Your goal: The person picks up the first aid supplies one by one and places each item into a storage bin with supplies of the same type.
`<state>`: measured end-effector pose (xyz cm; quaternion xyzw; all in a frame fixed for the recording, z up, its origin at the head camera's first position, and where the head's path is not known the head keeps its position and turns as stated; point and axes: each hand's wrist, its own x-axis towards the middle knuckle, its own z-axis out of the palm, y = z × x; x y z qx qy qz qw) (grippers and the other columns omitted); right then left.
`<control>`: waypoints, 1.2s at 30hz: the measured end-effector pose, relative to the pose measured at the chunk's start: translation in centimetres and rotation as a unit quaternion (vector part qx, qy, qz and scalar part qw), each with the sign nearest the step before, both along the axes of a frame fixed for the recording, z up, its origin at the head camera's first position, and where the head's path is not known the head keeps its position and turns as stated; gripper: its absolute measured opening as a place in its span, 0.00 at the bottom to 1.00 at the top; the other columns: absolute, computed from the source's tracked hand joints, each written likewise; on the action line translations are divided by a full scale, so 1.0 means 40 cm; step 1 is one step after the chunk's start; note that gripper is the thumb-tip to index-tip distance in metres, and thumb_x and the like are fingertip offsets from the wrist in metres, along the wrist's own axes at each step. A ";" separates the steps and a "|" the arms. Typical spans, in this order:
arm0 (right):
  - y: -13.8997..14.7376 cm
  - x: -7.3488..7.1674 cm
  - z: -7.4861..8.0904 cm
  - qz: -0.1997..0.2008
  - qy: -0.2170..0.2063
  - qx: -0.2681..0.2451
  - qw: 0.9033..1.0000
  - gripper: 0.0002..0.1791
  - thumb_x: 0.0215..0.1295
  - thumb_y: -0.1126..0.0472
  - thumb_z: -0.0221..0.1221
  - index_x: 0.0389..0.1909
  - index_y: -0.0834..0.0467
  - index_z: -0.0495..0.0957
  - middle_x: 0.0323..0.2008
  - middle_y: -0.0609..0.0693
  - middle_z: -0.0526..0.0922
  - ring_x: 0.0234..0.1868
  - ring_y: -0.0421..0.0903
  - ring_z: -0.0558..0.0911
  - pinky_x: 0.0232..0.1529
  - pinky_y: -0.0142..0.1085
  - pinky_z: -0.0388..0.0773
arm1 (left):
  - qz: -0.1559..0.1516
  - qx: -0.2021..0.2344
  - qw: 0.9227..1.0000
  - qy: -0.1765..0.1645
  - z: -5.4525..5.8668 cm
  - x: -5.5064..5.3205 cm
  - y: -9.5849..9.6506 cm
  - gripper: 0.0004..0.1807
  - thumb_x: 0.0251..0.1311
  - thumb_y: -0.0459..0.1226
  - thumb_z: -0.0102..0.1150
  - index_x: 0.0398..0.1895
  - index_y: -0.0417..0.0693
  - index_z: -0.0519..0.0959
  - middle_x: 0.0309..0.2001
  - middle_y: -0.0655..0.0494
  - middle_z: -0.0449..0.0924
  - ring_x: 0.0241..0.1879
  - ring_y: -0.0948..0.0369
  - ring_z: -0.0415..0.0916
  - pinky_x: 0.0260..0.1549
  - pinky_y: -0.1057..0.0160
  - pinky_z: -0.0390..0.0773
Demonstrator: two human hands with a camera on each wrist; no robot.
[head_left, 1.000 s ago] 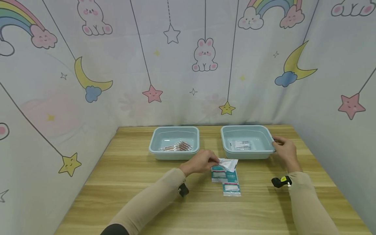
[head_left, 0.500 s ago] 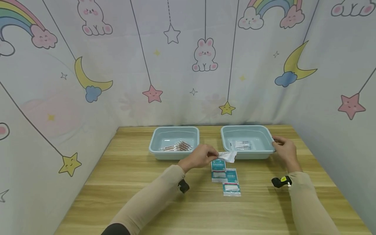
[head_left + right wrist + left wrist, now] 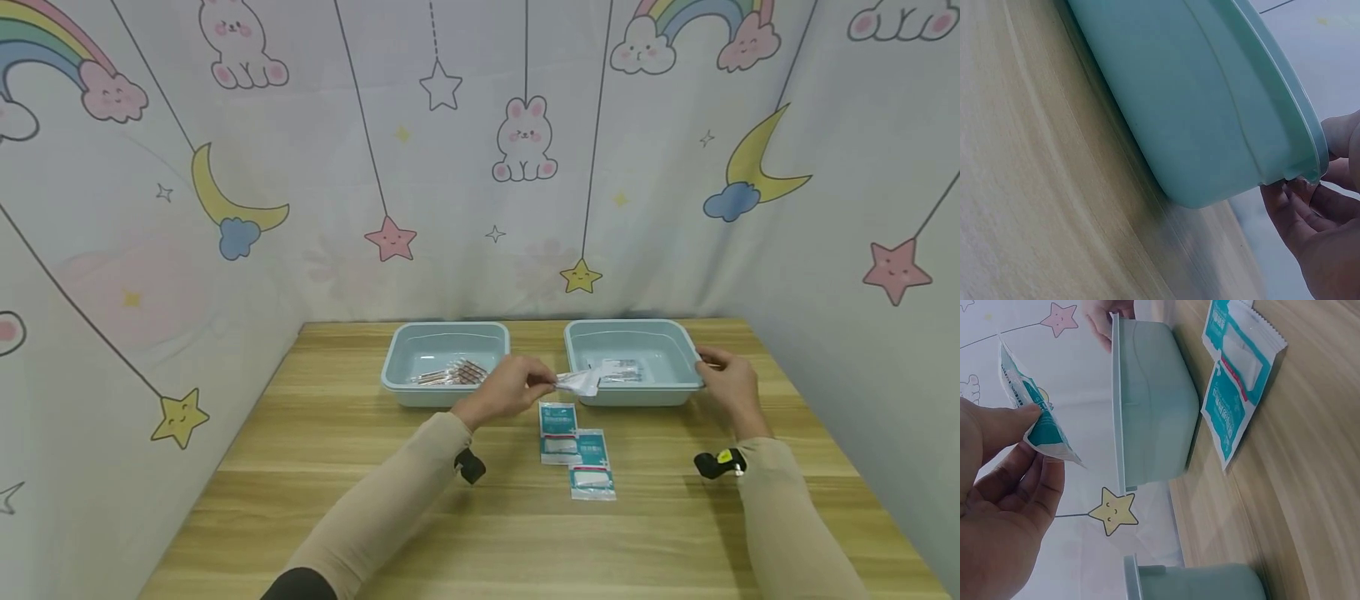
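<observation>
Between thumb and fingers my left hand [image 3: 510,387] pinches a teal and white sachet [image 3: 1044,419]. In the head view that sachet hangs at the front left rim of the right blue-green basin [image 3: 637,398], its pale side showing. My right hand [image 3: 727,385] grips this basin's right rim, thumb on top and fingers beneath, as the right wrist view shows. Inside the basin lie clear-and-white packets [image 3: 621,371]. Two more teal sachets rest overlapping on the wooden table, a rear sachet [image 3: 558,421] and a front sachet [image 3: 592,458].
A second blue-green basin [image 3: 397,379] stands to the left, holding several brown-stemmed swabs [image 3: 450,373] in clear wrap. The wooden table [image 3: 337,467] ends at a printed curtain [image 3: 450,283] behind both basins.
My left hand has raised the sachet off the two on the table and carried it back to the right basin's front rim. The right hand keeps its grip there.
</observation>
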<state>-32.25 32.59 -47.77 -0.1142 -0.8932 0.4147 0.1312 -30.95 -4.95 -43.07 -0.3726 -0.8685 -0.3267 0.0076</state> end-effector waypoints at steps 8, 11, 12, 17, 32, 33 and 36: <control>0.003 -0.001 -0.001 0.004 0.005 0.007 1.000 0.23 0.67 0.59 0.53 0.59 0.64 0.76 0.52 0.64 0.81 0.45 0.47 0.79 0.28 0.18 0.70 | 0.005 0.003 1.000 0.013 0.010 -0.004 0.000 0.07 0.64 0.34 0.61 0.41 0.44 0.86 0.37 0.55 0.85 0.33 0.68 0.78 0.33 0.75 0.77; 0.004 0.000 -0.001 0.007 0.007 0.006 1.000 0.23 0.67 0.59 0.53 0.59 0.64 0.76 0.52 0.65 0.81 0.44 0.45 0.78 0.28 0.18 0.71 | 0.007 0.003 1.000 0.011 0.012 -0.006 -0.001 0.07 0.64 0.34 0.61 0.41 0.44 0.86 0.38 0.56 0.85 0.33 0.69 0.77 0.33 0.75 0.77; 0.004 -0.001 -0.002 0.008 0.008 0.005 1.000 0.23 0.67 0.59 0.53 0.60 0.64 0.76 0.52 0.65 0.81 0.44 0.45 0.78 0.28 0.18 0.71 | 0.010 0.004 1.000 0.009 0.014 -0.006 -0.001 0.07 0.65 0.35 0.61 0.41 0.44 0.86 0.38 0.56 0.85 0.33 0.69 0.77 0.33 0.75 0.77; 0.004 -0.002 -0.006 0.009 0.007 -0.001 1.000 0.23 0.67 0.60 0.52 0.60 0.65 0.75 0.53 0.65 0.80 0.48 0.51 0.78 0.28 0.18 0.70 | 0.004 0.012 1.000 0.014 0.018 -0.014 -0.001 0.07 0.65 0.34 0.61 0.41 0.44 0.86 0.39 0.54 0.86 0.34 0.67 0.79 0.34 0.75 0.78; 0.009 -0.006 -0.005 0.012 0.007 0.003 1.000 0.23 0.68 0.59 0.52 0.61 0.64 0.75 0.53 0.65 0.80 0.51 0.53 0.78 0.29 0.17 0.70 | 0.000 0.032 0.999 0.028 0.049 -0.022 0.003 0.08 0.65 0.33 0.60 0.43 0.43 0.86 0.37 0.53 0.86 0.33 0.66 0.79 0.34 0.74 0.78; 0.010 -0.006 -0.006 0.012 0.007 0.002 1.000 0.23 0.68 0.59 0.52 0.61 0.64 0.75 0.54 0.65 0.80 0.51 0.53 0.78 0.29 0.17 0.70 | 0.001 0.031 0.999 0.028 0.051 -0.022 0.003 0.08 0.65 0.33 0.60 0.43 0.43 0.86 0.37 0.53 0.85 0.33 0.66 0.79 0.34 0.74 0.78; 0.011 -0.006 -0.010 0.015 0.006 -0.002 1.000 0.23 0.68 0.59 0.52 0.61 0.64 0.75 0.54 0.65 0.80 0.52 0.54 0.78 0.29 0.17 0.70 | 0.004 0.026 0.999 0.030 0.052 -0.022 0.004 0.08 0.65 0.34 0.60 0.44 0.43 0.86 0.37 0.54 0.85 0.33 0.66 0.79 0.34 0.74 0.78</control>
